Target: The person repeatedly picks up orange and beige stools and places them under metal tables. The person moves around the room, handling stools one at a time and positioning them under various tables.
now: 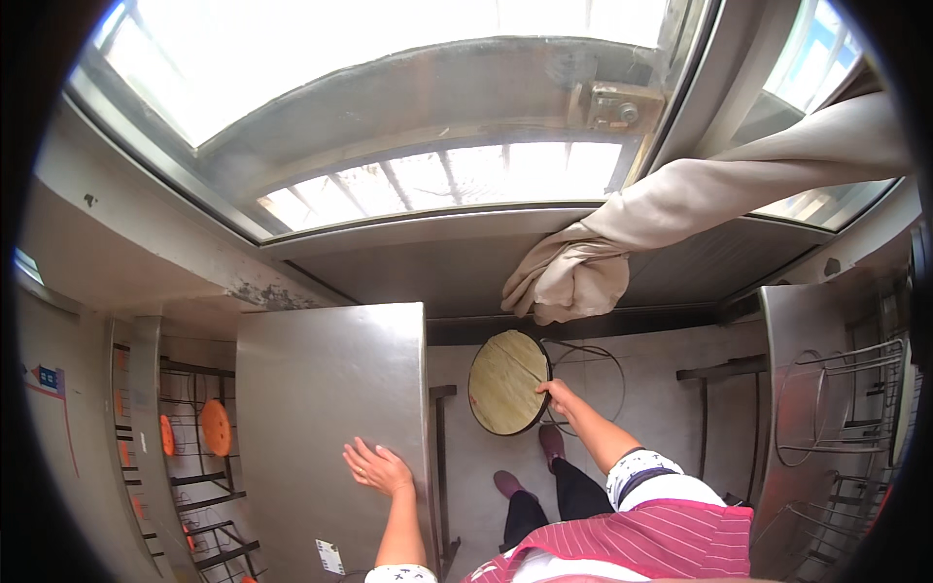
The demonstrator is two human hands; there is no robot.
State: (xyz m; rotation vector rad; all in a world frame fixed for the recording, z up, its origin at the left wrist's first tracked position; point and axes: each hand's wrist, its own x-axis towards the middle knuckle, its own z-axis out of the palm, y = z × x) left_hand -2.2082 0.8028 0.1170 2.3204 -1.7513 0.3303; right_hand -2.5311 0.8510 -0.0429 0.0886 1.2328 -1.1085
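My right hand [556, 394] grips the rim of a round, flat piece [508, 382] with a dark edge and a yellowish-green face, held above the floor. A round wire frame [611, 355] stands just behind it, partly hidden. My left hand [377, 466] rests on or just above the metal tabletop [328, 379], palm down with fingers spread, holding nothing. A small card bearing writing [329, 557] lies near the tabletop's lower edge.
A twisted beige curtain [656, 204] hangs before the glazed metal door [452, 109]. Wire racks with orange discs [216, 428] stand at the left. Another metal table [794, 379] and wire stands [845, 408] are at the right.
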